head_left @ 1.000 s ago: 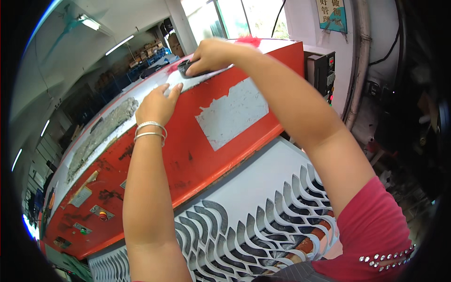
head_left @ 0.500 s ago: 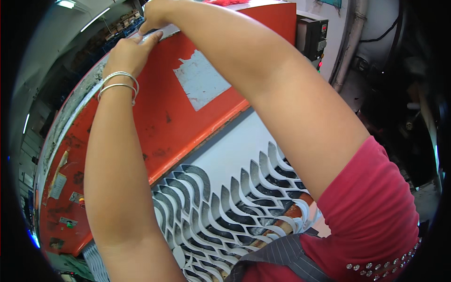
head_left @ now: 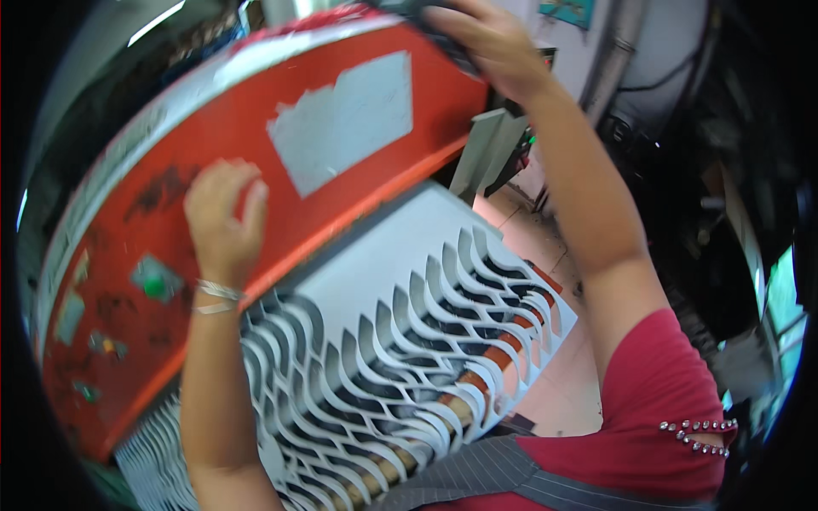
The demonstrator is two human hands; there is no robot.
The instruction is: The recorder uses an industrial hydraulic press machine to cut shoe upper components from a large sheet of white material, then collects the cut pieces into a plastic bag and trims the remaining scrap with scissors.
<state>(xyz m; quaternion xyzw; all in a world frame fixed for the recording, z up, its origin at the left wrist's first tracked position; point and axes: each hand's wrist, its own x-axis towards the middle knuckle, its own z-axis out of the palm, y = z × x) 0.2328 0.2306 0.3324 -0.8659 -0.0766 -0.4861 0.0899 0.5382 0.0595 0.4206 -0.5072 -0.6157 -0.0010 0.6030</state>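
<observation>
Both arms have shifted since the earlier frame: the right hand (head_left: 503, 55), which was up near the top left, has swung across to the upper right, and the left hand (head_left: 223, 209) has dropped from the top edge of the red machine body (head_left: 443, 123) to a spot in front of its face. From where I stand, the right hand has its fingers wrapped around a dark object (head_left: 441, 41) at the top of the frame, right of centre; what the object is I can't tell, as the frame edge cuts it off. The left hand is blurred but looks empty, fingers loosely bent; whether it touches the panel I can't tell.

If the right-hand grip is loose during such a quick swing, the dark object could slip and drop past the machine's edge. Left of the left hand sits a green button (head_left: 154, 287), and a careless sweep might knock it. The left forearm crosses the wavy strips (head_left: 362, 341) at lower centre, so the bracelets (head_left: 219, 292) could snag if the arm dips.

As for lettering, I can read none. The ragged pale patch (head_left: 345, 119) on the red face looks bare, and the teal sign (head_left: 568, 10) at upper right is only a sliver.
</observation>
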